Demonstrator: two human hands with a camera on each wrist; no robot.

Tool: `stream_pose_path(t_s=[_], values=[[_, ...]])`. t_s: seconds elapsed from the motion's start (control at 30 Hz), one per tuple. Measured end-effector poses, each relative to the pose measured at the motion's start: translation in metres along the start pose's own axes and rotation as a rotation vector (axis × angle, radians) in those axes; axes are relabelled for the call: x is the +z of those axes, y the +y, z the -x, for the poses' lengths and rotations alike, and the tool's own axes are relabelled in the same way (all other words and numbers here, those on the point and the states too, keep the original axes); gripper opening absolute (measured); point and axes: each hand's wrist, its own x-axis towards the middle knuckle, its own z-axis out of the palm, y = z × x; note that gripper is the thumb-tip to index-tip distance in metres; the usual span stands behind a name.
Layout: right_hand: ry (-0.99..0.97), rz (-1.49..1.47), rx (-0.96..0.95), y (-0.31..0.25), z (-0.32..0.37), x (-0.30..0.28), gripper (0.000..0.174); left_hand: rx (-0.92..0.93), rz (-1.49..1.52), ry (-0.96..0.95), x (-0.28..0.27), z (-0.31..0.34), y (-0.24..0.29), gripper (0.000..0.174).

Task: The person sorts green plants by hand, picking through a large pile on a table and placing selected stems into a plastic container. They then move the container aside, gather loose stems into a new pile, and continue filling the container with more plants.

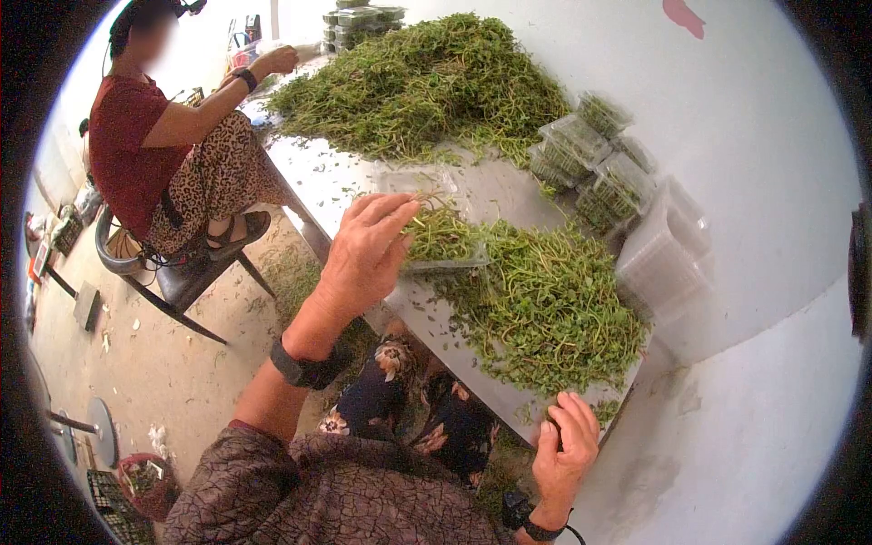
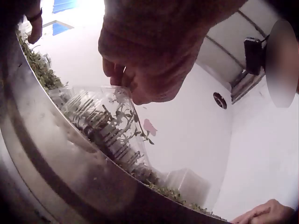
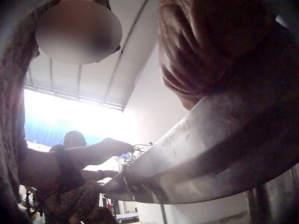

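Note:
My left hand [image 1: 359, 259] is over a clear plastic box [image 1: 450, 263] part-filled with leafy green sprigs [image 1: 440, 234]. Its fingertips pinch a few thin stems just above the box's left side. From the left wrist, the curled fingers [image 2: 142, 77] are right at the clear rim, and leafy stems hang inside the box. My right hand [image 1: 563, 445] is by the table's near edge, fingers loosely bent and nothing visible in them. Beside it lies a loose pile of the same greens [image 1: 554, 313]; in the right wrist view the right hand [image 3: 201, 51] is dark and cropped.
A larger heap of greens [image 1: 436, 86] covers the far part of the metal table [image 1: 313, 173]. Filled clear boxes [image 1: 590, 159] and nested empty ones [image 1: 668, 245] stand along the wall. Another person [image 1: 136, 136] sits at the table's left side on a chair [image 1: 186, 282].

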Motion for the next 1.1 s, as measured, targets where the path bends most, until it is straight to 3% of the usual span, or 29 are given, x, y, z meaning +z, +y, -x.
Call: stream_pose_path(t_s=[0.1,0.33,0.5,0.8,1.1], values=[[0.002,0.016,-0.011,0.002,0.001,0.001,0.020,0.013,-0.082,0.083,0.003,0.000,0.007,0.038],[0.018,0.052,-0.035,0.003,0.002,0.004,0.020,0.059,-0.251,0.015,0.005,0.000,0.014,0.044],[0.018,0.051,-0.030,0.003,0.002,0.004,0.020,0.021,-0.422,0.137,0.004,-0.005,0.007,0.049],[0.007,0.060,-0.025,0.003,0.003,0.004,0.018,0.047,-0.454,-0.063,0.013,0.002,0.018,0.049],[0.014,0.075,-0.039,0.003,0.002,0.006,0.018,0.126,-0.258,-0.264,0.002,0.006,0.024,0.036]])
